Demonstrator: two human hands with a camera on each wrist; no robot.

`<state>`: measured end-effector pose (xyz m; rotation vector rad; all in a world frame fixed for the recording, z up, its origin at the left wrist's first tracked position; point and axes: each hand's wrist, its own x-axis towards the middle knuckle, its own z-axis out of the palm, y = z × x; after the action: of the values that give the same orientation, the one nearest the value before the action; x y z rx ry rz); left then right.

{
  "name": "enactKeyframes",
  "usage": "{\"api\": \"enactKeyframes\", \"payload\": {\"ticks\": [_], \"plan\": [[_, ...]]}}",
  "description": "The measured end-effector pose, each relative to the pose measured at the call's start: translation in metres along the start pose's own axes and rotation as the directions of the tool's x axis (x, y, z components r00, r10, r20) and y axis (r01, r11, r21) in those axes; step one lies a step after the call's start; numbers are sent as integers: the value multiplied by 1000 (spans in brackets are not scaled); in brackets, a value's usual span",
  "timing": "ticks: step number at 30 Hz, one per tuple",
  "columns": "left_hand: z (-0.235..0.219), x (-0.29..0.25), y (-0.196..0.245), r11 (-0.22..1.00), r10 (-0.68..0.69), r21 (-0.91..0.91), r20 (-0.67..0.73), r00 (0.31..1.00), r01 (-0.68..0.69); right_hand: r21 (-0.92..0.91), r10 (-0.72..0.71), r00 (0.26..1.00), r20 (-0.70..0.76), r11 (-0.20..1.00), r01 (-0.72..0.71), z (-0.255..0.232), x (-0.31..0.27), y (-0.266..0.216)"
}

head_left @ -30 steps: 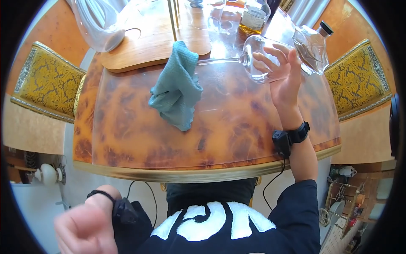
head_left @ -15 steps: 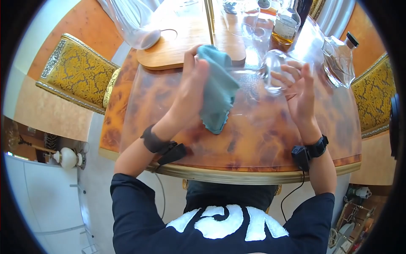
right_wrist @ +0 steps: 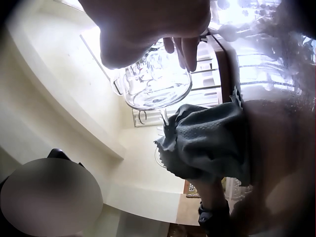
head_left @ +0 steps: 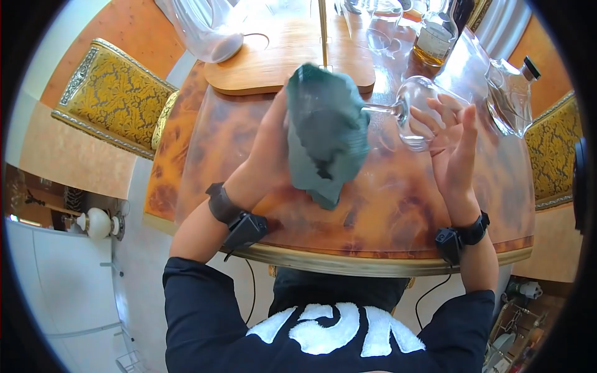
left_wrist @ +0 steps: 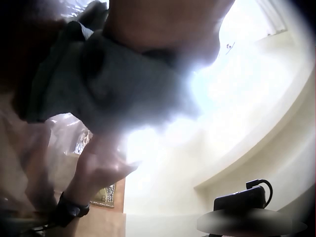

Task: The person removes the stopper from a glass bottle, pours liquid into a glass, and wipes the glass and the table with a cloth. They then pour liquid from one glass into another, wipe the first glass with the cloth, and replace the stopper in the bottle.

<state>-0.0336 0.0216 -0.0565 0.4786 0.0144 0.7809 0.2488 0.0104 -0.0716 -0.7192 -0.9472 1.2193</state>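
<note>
My right hand holds a clear stemmed wine glass by its bowl, fingers bent about the glass. The glass lies sideways in the air above the table, its stem pointing left. A grey-green cloth hangs over the foot end of the stem and hides the foot. Behind that cloth my left hand grips it, most of the fingers covered. In the right wrist view the bowl shows under the right hand, with the stem running into the cloth. The left wrist view shows the cloth dark and blurred.
A wooden board with a brass rod stands at the back of the glossy table. A large curved glass vessel is at back left. A bottle of amber liquid and a black-stoppered decanter stand at back right.
My left hand has come up from the lower left to the cloth at the glass's foot and grips it there. The cloth now spreads wider. My right hand keeps holding the bowl.
</note>
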Motion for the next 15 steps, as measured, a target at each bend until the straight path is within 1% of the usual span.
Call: {"api": "enactKeyframes", "payload": {"ticks": [1, 2, 3, 5, 6, 7, 8, 9, 11, 12, 13, 15], "plan": [[2, 1, -4, 997, 59, 57, -20, 998, -58, 2, -3, 1000, 0, 1000, 3, 1, 1, 0], [7, 2, -5, 983, 79, 162, 44, 996, -85, 27, 0, 1000, -31, 1000, 0, 3, 1, -2], [6, 0, -5, 982, 78, 168, 45, 996, -84, 53, 4, 998, -60, 999, -1, 5, 1, -3], [5, -5, -3, 896, 226, 409, -80, 971, -175, 42, 7, 999, -43, 999, -5, 6, 0, -4], [6, -6, 1, 894, 226, 414, -81, 971, -173, 23, 12, 1000, -27, 1000, -12, 5, 0, -4], [12, -6, 4, 860, 280, 462, -74, 957, -216, 28, 12, 1000, -27, 1000, -12, 3, 0, -3], [15, -6, 8, 823, 331, 508, -65, 941, -255, 13, 55, 998, -12, 998, -54, 2, 0, -2], [10, -8, 11, 823, 327, 511, -68, 943, -249, -2, 96, 995, -1, 995, -96, 1, -1, -1], [6, -8, 15, 578, 336, 758, 117, 935, -303, -8, 84, 996, -9, 996, -84, 3, -3, 1], [5, -11, 15, 476, 340, 851, 55, 939, -223, -17, 72, 997, -13, 997, -72, 4, -4, 1], [12, -10, 12, 475, 337, 851, 60, 940, -225, -18, 67, 998, -16, 998, -68, 6, -4, -2], [21, -8, 3, 287, 414, 934, 81, 907, -214, -21, 11, 1000, 3, 1000, -10, 8, -5, -7]]}}
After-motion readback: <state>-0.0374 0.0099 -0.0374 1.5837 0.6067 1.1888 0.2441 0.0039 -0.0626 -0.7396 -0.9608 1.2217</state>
